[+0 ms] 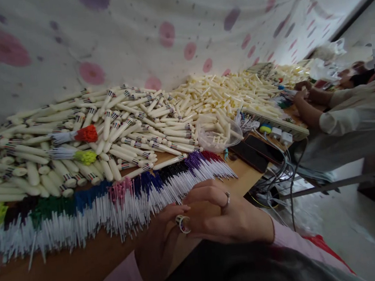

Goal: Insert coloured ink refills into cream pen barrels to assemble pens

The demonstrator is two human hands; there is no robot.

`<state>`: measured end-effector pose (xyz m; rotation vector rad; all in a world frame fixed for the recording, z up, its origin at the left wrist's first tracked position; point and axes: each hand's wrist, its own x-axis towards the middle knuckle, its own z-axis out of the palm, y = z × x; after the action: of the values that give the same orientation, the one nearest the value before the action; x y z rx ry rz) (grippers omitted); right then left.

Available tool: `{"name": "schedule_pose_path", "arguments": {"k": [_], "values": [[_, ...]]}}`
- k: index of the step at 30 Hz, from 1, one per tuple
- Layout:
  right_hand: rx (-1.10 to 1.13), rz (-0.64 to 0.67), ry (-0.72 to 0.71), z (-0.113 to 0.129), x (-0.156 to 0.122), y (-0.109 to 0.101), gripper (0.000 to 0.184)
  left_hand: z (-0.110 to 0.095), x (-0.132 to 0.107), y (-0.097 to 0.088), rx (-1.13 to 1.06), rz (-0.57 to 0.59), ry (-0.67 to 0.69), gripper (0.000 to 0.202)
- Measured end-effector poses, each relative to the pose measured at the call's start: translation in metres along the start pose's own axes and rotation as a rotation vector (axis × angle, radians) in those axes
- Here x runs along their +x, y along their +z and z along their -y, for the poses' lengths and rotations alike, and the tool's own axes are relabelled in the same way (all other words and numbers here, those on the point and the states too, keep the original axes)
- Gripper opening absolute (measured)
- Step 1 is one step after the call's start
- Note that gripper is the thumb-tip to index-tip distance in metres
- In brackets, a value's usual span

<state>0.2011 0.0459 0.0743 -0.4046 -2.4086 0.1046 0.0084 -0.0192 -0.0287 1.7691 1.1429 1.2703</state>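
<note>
My left hand (159, 239) is closed around a multicolour pen barrel (178, 222), whose round open end faces up toward me with small coloured bits inside. My right hand (223, 212), with a ring on one finger, is curled beside that open end, its fingertips close to my left fingers. Anything pinched in the right fingers is hidden. Just beyond both hands lies a long row of white pen refills (131, 215), their coloured ends grouped by colour: yellow, dark, green, blue, pink, black, purple and red.
Behind the refills are heaped cream pen barrels (131, 119), with two refill bundles, orange-tipped (86, 134) and yellow-tipped (85, 156), on top. A clear plastic tub (209, 140), phones (255, 151) and a power strip (283, 126) with cables stand right. A co-worker's hands (303, 90) work farther right.
</note>
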Motion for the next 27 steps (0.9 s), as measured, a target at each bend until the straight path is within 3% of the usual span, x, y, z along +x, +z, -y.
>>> {"name": "schedule_pose_path", "arguments": {"k": [5, 10, 14, 18, 23, 27], "values": [[-0.101, 0.024, 0.017, -0.0012, -0.0014, 0.0010, 0.011, 0.0012, -0.0006, 0.0003, 0.045, -0.010, -0.061, 0.024], [0.011, 0.096, 0.150, -0.0024, -0.0033, 0.0034, 0.015, -0.0003, 0.0025, -0.0001, 0.049, -0.011, -0.038, 0.022], [0.094, 0.123, 0.063, -0.0037, -0.0062, 0.0010, 0.012, -0.0044, 0.0037, -0.0006, 0.082, 0.008, -0.041, 0.021], [0.180, 0.129, 0.078, -0.0035, -0.0086, -0.0012, 0.012, -0.0061, 0.0033, -0.0006, 0.100, 0.072, -0.096, 0.022], [0.179, 0.130, 0.094, -0.0015, -0.0099, 0.0029, 0.008, -0.0043, 0.0036, 0.0023, 0.087, 0.091, -0.091, 0.025], [0.131, 0.143, 0.054, -0.0013, -0.0091, 0.0075, 0.018, -0.0056, 0.0068, 0.0037, 0.052, 0.083, -0.139, 0.026]]}}
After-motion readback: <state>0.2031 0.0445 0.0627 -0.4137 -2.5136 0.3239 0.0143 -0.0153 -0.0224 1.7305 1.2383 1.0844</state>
